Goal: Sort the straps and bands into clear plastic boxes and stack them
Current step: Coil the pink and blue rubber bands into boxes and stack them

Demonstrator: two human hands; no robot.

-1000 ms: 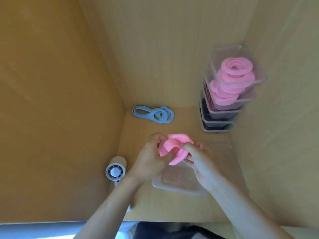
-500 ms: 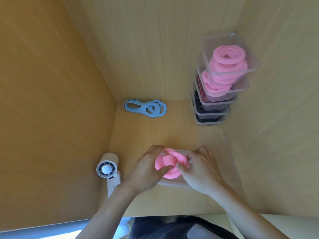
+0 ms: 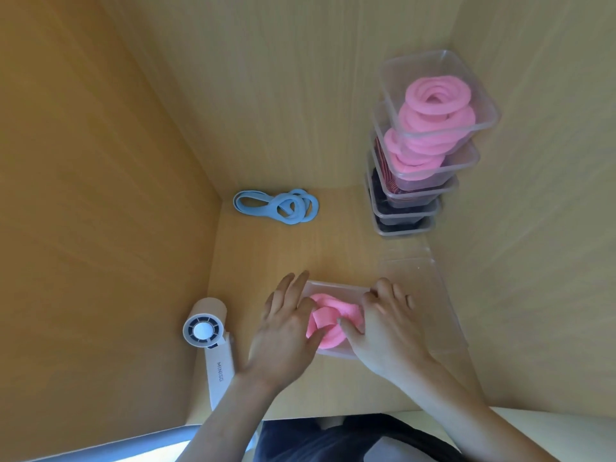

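Once the pink band (image 3: 328,323) came down from mid-air into the box (image 3: 336,285), I saw the left hand (image 3: 286,328) pressing it flat, fingers straight, and the right hand (image 3: 390,328) pinching its edge. Nearly packed, I judged. The blue band (image 3: 276,206) lay loose farther back, with the stack (image 3: 430,145) beyond.

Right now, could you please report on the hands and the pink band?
Left hand flat on pink band, right hand grips it. Band down in box. Fan beside left wrist, clear of box.
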